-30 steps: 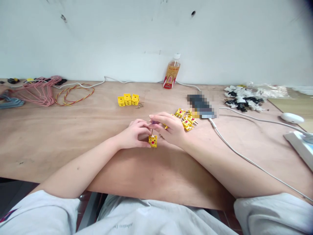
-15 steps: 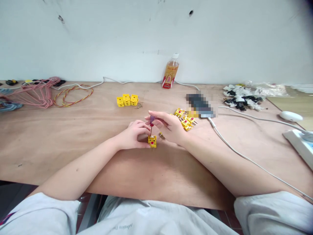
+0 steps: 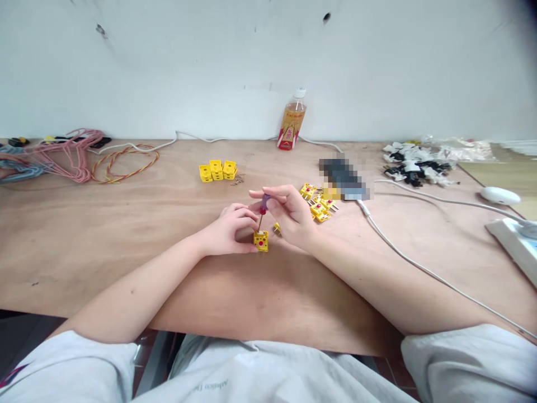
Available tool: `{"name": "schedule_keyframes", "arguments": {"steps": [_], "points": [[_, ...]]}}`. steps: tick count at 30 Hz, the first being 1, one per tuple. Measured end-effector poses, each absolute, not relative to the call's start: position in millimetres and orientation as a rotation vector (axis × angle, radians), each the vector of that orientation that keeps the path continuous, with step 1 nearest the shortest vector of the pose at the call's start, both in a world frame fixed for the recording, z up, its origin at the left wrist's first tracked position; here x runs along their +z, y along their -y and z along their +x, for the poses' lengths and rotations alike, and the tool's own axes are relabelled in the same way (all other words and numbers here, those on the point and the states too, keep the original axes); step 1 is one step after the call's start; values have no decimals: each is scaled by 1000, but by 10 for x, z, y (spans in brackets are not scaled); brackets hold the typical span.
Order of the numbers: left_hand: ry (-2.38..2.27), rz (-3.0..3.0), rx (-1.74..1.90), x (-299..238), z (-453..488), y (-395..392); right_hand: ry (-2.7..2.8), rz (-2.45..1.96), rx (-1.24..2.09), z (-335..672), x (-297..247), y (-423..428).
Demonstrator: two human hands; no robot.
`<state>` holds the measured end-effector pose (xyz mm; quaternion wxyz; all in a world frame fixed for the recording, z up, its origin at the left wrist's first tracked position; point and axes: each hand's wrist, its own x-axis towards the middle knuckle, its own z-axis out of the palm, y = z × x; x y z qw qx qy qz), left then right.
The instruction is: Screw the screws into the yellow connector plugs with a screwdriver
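My right hand (image 3: 292, 215) is closed on a screwdriver (image 3: 264, 204) with a purple and red handle. The screwdriver leans a little, its tip at the far edge of a yellow plug connector (image 3: 260, 242) with a red dot on top. My left hand (image 3: 230, 230) grips that connector from the left side, the thumb at its near corner and the fingers by the far edge. Just right of it, partly behind my right hand, is another small yellow piece (image 3: 277, 228) with metal pins. Several more yellow plug connectors (image 3: 321, 211) lie beyond my right hand.
Stacked yellow covers (image 3: 216, 170) stand at the back, with small screws (image 3: 238, 179) beside them. A drink bottle (image 3: 292, 120) is by the wall. Right: a blurred phone (image 3: 342, 176), a white cable (image 3: 398, 257), black and white parts (image 3: 413, 165), a power strip (image 3: 509, 252). Left: pink hangers (image 3: 69, 159).
The screwdriver handle has tilted to the right and my right hand has shifted slightly up. My left hand stays on the connector.
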<state>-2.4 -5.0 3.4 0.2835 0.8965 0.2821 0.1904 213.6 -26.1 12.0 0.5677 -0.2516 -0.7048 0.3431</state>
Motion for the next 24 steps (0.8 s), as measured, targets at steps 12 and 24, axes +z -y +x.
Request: {"name": "schedule_keyframes", "arguments": {"steps": [12,24], "points": [[-741,2402,507,3,-43,48,1631,-707,494,2106,77,256],[-735,2393,524,46,-21,63,1896,-784,610,2280,337,196]]}}
